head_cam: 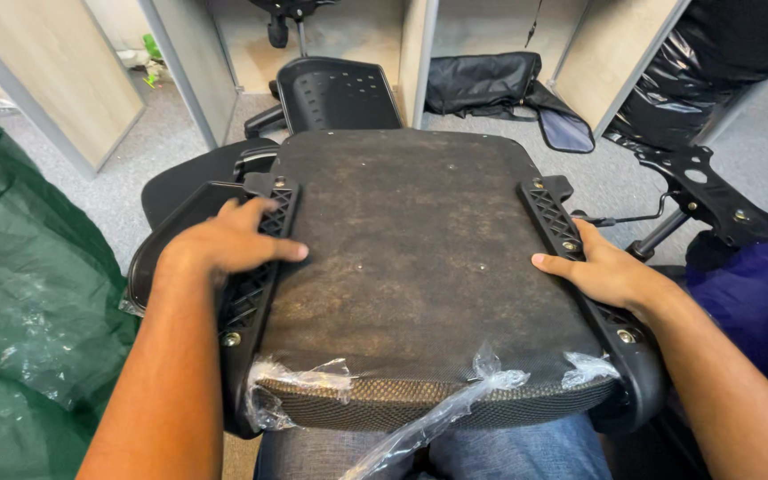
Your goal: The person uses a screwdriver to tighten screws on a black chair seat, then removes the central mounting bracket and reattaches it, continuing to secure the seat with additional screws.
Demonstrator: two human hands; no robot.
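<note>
Crowding the upturned seat (411, 258): chair back (338, 93), black bag (491, 82), green plastic (20, 293).

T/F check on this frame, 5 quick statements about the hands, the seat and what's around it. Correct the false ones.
1. The upturned chair seat rests across the person's lap. True.
2. The left hand holds a screwdriver. False: it is empty, lying on the left armrest bracket with its thumb on the seat's underside.
3. The right hand rests on the right armrest bracket. True.
4. All wrapping is gone from the seat. False: clear plastic scraps cling to its near edge.
5. A perforated black backrest lies on the floor beyond the seat. True.
</note>
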